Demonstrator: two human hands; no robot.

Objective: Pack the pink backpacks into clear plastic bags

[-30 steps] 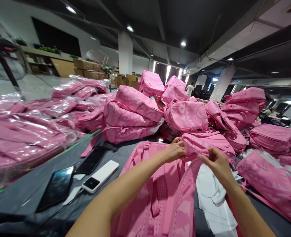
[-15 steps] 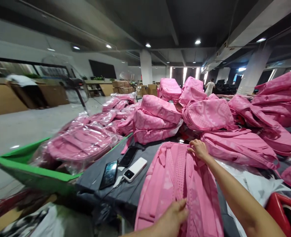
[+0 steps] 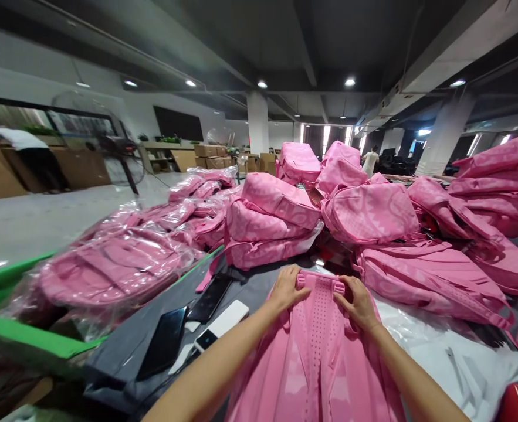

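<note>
The left hand [image 3: 287, 288] and right hand [image 3: 358, 300], nearly closed, pinch the top edge of a pink backpack [image 3: 315, 363] lying straps-up between them. Left of the left hand, a white power bank [image 3: 231, 315] and 2 dark phones [image 3: 164, 341] rest on the desk [image 3: 120, 360]. White sheets [image 3: 465, 366] lie right of the right hand; beyond both, more pink backpacks [image 3: 368, 214] are piled.

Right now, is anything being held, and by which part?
The nearest pink backpack, by its top edge: left grip at the left end, right grip at the right, thumbs on the side facing the camera.
</note>
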